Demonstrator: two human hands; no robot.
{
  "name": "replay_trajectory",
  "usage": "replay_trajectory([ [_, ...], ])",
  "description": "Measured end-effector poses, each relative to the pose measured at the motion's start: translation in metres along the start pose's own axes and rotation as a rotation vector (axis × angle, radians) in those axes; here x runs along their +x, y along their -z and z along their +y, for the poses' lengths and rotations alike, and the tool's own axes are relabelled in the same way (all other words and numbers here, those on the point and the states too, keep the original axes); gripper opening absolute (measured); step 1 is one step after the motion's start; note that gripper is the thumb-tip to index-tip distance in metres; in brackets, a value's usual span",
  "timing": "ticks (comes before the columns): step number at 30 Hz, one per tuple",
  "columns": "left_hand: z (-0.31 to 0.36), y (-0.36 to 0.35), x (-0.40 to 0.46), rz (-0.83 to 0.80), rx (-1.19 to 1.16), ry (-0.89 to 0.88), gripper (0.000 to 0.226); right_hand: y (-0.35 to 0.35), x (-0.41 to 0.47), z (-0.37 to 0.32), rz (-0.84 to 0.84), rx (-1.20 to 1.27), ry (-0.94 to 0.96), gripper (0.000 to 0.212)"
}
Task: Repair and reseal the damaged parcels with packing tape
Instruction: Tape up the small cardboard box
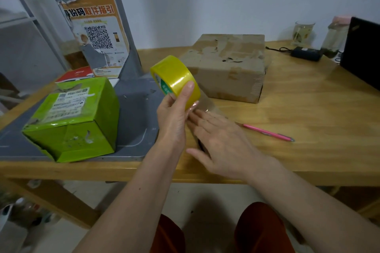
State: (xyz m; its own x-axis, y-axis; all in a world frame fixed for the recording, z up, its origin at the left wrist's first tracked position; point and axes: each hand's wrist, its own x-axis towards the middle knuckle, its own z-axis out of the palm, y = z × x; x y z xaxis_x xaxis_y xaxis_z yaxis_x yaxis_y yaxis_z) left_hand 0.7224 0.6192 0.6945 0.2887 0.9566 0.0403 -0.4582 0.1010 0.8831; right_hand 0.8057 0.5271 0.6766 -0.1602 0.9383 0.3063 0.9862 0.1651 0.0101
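My left hand (pixel 174 117) grips a yellow roll of packing tape (pixel 174 79) and holds it up above the table's middle. My right hand (pixel 222 141) lies just below it with straight fingers, the fingertips touching a clear strip of tape drawn from the roll. A dented green parcel (pixel 72 121) with a shipping label sits on a grey scale platform (pixel 135 113) at the left. A worn brown cardboard parcel (pixel 226 68) with old tape patches rests at the back middle of the table.
A pink pen (pixel 267 132) lies on the wooden table (pixel 308 113) to the right of my hands. At the back right stand two glass jars (pixel 302 33), a black adapter (pixel 306 53) and a dark laptop (pixel 362 55). A grey post with a QR poster (pixel 96 37) rises at the back left.
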Motion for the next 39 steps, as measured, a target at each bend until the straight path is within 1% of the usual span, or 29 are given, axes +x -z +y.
replay_trajectory([
  [1,0.001,0.002,0.001,0.011,-0.014,0.001,0.017,0.000,-0.001,0.004,0.030,0.086,0.031,0.055],
  [2,0.003,0.004,0.002,0.017,-0.030,0.004,0.017,0.000,-0.004,0.007,0.055,0.119,0.025,0.051],
  [3,0.003,0.006,0.004,0.016,-0.038,0.007,0.016,-0.002,-0.006,0.009,0.090,0.076,-0.021,0.052],
  [5,0.001,0.009,0.005,0.019,-0.033,0.013,0.015,-0.007,-0.006,0.010,0.051,-0.093,-0.144,0.064],
  [6,-0.001,0.010,0.004,0.027,-0.027,0.023,0.016,-0.007,-0.003,0.007,0.004,-0.121,-0.179,0.071],
  [8,-0.004,0.011,0.004,0.058,-0.042,0.046,0.020,-0.006,0.004,0.002,-0.027,-0.119,-0.219,0.080],
  [11,-0.002,0.017,0.002,0.040,-0.089,0.056,0.034,0.004,0.013,0.003,0.017,-0.095,-0.378,0.084],
  [13,0.000,0.022,0.001,0.028,-0.093,0.041,0.039,0.002,0.017,0.003,-0.061,-0.138,-0.482,0.086],
  [15,0.000,0.026,-0.003,0.039,-0.100,0.045,0.034,-0.002,0.020,-0.003,-0.137,-0.163,-0.477,0.083],
  [17,0.001,0.028,-0.007,0.048,-0.129,0.062,0.024,0.000,0.021,-0.003,-0.147,-0.120,-0.484,0.081],
  [18,0.003,0.030,-0.009,0.047,-0.138,0.062,0.023,0.002,0.022,0.001,-0.143,-0.057,-0.523,0.084],
  [21,0.009,0.038,-0.016,0.041,-0.115,0.036,0.020,0.008,0.023,0.019,-0.129,0.135,-0.711,0.104],
  [22,0.010,0.040,-0.018,0.044,-0.117,0.029,0.016,0.010,0.023,0.025,-0.119,0.171,-0.749,0.103],
  [23,0.011,0.042,-0.019,0.050,-0.131,0.027,0.014,0.012,0.022,0.032,-0.094,0.240,-0.777,0.094],
  [24,0.014,0.044,-0.021,0.055,-0.152,0.028,0.012,0.014,0.020,0.040,-0.031,0.377,-0.803,0.080],
  [25,0.016,0.045,-0.022,0.057,-0.172,0.028,0.012,0.017,0.015,0.050,0.051,0.589,-0.842,0.064],
  [27,0.022,0.047,-0.023,0.056,-0.185,0.000,0.012,0.021,0.002,0.066,0.184,1.118,-0.919,0.040],
  [28,0.024,0.048,-0.023,0.054,-0.181,-0.023,0.011,0.020,-0.004,0.071,0.203,1.320,-0.946,0.032],
  [29,0.027,0.048,-0.023,0.053,-0.180,-0.043,0.012,0.018,-0.010,0.075,0.211,1.446,-0.951,0.026],
  [31,0.031,0.047,-0.021,0.046,-0.188,-0.060,0.017,0.010,-0.017,0.077,0.219,1.535,-0.926,0.020],
  [33,0.032,0.046,-0.020,0.039,-0.191,-0.062,0.019,0.003,-0.022,0.076,0.231,1.503,-0.904,0.022],
  [37,0.032,0.043,-0.020,0.035,-0.172,-0.070,0.010,0.003,-0.031,0.078,0.229,1.448,-0.759,0.036],
  [39,0.033,0.043,-0.021,0.052,-0.172,-0.072,0.012,0.010,-0.034,0.080,0.225,1.440,-0.688,0.047],
])
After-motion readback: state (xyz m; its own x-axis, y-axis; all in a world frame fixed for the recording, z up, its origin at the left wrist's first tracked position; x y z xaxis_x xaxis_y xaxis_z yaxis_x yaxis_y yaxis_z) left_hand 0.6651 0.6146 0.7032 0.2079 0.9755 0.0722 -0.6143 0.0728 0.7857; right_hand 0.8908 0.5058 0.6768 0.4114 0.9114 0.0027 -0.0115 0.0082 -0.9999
